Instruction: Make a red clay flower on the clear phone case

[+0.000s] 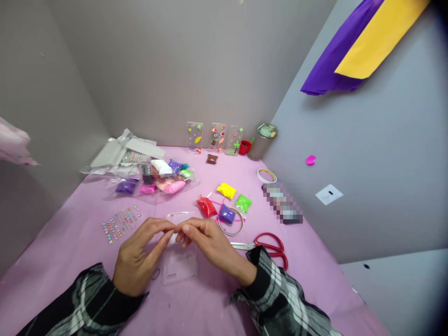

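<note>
My left hand (138, 256) and my right hand (208, 242) meet at the fingertips over a clear phone case (180, 266) lying on the pink cloth. The left thumb and forefinger are pinched together. On the right, the fingers are curled with the thumb pressed against them. Whatever sits between the fingertips, if anything, is too small or hidden to make out. Part of the case's upper half is covered by the hands. A small dark ring (156, 274) lies left of the case. Red-handled scissors (269, 247) rest beside my right wrist, blades pointing left.
Beyond the hands lie red (206, 206), yellow (227, 190), green (243, 203) and purple (227, 213) clay packets, the purple one over a tape roll (241, 226). Gem stickers (121, 224) and bagged clay (164, 177) lie left. Decorated cases (219, 137) and a bottle (261, 142) stand behind.
</note>
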A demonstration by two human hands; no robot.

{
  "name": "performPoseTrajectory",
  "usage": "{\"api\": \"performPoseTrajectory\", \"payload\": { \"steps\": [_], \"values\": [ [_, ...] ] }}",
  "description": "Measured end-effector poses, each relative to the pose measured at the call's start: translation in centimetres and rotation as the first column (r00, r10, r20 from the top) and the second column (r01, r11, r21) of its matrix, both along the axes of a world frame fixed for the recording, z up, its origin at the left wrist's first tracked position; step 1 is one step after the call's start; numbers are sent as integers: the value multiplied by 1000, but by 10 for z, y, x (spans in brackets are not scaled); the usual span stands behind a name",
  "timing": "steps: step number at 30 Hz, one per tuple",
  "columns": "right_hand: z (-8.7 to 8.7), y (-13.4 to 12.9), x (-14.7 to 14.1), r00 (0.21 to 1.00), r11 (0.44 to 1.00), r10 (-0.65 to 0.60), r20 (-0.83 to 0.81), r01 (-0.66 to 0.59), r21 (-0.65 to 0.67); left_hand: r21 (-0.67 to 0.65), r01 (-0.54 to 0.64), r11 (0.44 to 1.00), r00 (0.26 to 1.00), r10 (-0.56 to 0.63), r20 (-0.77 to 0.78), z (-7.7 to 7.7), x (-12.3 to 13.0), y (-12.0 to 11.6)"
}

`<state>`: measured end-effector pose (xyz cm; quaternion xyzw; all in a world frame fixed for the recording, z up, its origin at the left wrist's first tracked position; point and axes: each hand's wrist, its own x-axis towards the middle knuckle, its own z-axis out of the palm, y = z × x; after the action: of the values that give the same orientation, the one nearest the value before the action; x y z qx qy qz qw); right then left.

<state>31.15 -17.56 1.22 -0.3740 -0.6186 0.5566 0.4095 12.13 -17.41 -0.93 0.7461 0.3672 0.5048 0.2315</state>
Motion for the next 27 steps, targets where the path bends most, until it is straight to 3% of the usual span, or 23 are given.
{"api": "performPoseTrajectory", "payload": {
  "steps": [5, 12, 14, 16, 18, 21, 24, 27],
  "values": [
    [-2, 0, -2, 996, 997, -76, -38, 76, 2, -185, -2, 983, 997, 17, 80, 2, 1, 0],
    [-5, 3, -2, 991, 991, -132, 2, 132, 26, -318, -4, 948, 987, 55, 153, 5, 3, 1],
    [-6, 4, 1, 985, 985, -166, 50, 163, 63, -373, -8, 928, 986, 70, 154, 5, 2, 1],
    [-7, 7, 7, 954, 954, -267, 134, 241, 180, -425, -17, 905, 983, 93, 159, 4, 1, 1],
    [-10, 13, 16, 873, 876, -420, 249, 318, 364, -469, -22, 883, 978, 117, 175, 3, 0, 1],
    [-17, 24, 32, 655, 751, -608, 449, 293, 591, -548, 35, 835, 960, 125, 252, 0, 0, 2],
    [-26, 33, 40, 464, 724, -657, 594, 168, 670, -635, 175, 752, 911, 121, 394, 0, 2, 4],
    [-34, 38, 40, 353, 740, -646, 677, 72, 668, -713, 299, 634, 844, 173, 508, 3, 7, 5]
  ]
}}
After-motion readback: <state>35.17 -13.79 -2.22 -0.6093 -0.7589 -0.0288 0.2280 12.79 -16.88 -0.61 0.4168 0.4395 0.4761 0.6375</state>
